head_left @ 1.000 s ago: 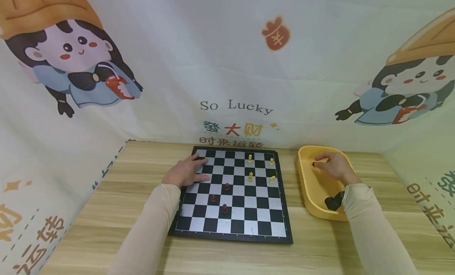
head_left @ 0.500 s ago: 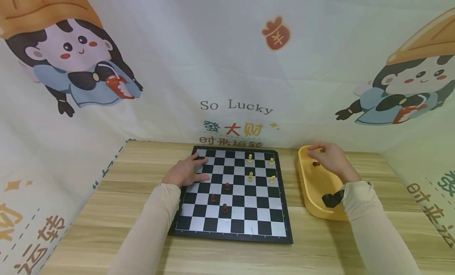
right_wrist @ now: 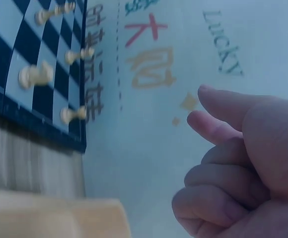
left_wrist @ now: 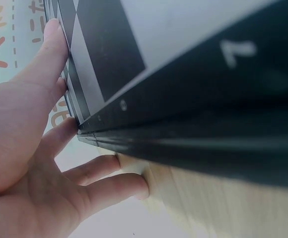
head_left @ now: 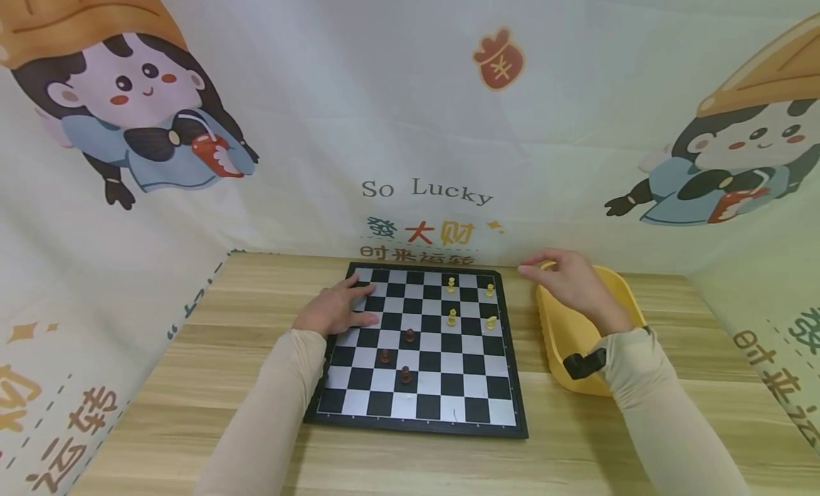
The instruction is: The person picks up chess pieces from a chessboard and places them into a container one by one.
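My left hand (head_left: 333,309) rests with spread fingers on the left edge of the black-and-white chessboard (head_left: 419,403). In the left wrist view, its thumb (left_wrist: 47,57) lies along the board's top and other fingers (left_wrist: 116,191) reach below the rim. My right hand (head_left: 570,279) is above the left rim of the yellow tray (head_left: 551,332); its thumb and index finger are slightly apart with nothing visible between them, the other fingers bent. Three dark brown chess pieces (head_left: 406,375) stand left of centre on the board. Several pale yellow chess pieces (head_left: 452,317) stand toward its far right.
The board and tray sit on a wood-grain table (head_left: 211,382), with a strip of table between them. A printed cloth (head_left: 307,126) hangs behind and at both sides. A black wrist camera (head_left: 584,364) sits on my right wrist, over the tray.
My right hand let go of a small dark chess piece in the tray, then rose and moved left toward the board. That piece is now hidden behind the hand. My left hand has stayed put.
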Demonstrator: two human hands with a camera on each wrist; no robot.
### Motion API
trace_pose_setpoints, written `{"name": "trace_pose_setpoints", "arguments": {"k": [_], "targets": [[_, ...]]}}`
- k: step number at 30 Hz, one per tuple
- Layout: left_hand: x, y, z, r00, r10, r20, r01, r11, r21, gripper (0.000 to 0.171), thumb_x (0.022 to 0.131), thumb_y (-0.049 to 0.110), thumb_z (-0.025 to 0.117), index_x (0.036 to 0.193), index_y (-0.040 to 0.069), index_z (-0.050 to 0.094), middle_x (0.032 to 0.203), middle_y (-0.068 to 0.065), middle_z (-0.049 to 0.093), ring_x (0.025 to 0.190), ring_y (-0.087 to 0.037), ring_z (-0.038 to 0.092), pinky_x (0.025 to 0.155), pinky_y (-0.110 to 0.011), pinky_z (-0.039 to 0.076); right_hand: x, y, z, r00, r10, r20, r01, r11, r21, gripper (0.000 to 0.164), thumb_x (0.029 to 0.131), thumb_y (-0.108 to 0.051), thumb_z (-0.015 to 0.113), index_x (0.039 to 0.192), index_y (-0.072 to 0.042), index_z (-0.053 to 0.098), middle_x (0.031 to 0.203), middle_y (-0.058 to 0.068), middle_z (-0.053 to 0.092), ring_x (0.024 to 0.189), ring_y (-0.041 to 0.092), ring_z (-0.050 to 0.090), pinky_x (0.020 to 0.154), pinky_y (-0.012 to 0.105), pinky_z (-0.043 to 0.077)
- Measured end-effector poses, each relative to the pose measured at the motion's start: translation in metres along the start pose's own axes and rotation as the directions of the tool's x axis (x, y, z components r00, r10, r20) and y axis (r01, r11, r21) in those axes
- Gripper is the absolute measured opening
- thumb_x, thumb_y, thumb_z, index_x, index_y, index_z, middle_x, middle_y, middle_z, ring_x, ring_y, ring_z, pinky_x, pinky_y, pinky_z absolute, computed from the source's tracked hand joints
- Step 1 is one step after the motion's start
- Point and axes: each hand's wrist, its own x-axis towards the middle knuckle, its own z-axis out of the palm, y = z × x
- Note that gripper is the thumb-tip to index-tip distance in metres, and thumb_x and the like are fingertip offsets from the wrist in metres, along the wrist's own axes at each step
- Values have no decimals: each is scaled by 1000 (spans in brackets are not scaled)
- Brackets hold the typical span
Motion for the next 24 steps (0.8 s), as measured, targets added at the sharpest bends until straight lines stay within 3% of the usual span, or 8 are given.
{"name": "trace_pose_setpoints", "arguments": {"k": [4,7,17,24], "targets": [[0,1,0,1000,1,2,-1,1000,-1,75,94,51,68,158,24,40,172,-13,17,153,-52,24,122,-66,29,-2,-9,7,1000,-14,27,13,999,46,40,100,-42,65,125,-10,69,73,2,58,60,17,45,51,26,37],[0,0,0,1000,8,0,-8,1000,2,75,94,51,67,158,23,40,172,-14,17,152,-53,25,122,-66,29,-5,-16,14,999,-21,46,19,998,54,41,98,-44,66,124,-13,69,61,-5,43,53,15,39,47,25,33],[-2,-1,-1,1000,11,0,-11,1000,4,75,94,50,67,158,23,40,172,-15,17,152,-53,25,122,-66,29,-12,-37,40,991,-97,89,85,989,124,38,95,-40,72,123,-14,69,53,-8,33,44,12,30,42,23,24],[0,-1,-1,1000,5,2,-5,1000,2,76,93,53,68,158,25,40,172,-13,17,153,-52,24,122,-65,29,-15,-48,56,978,-173,121,142,964,225,31,95,-33,73,121,-15,71,52,-8,35,44,9,30,42,21,25]]}}
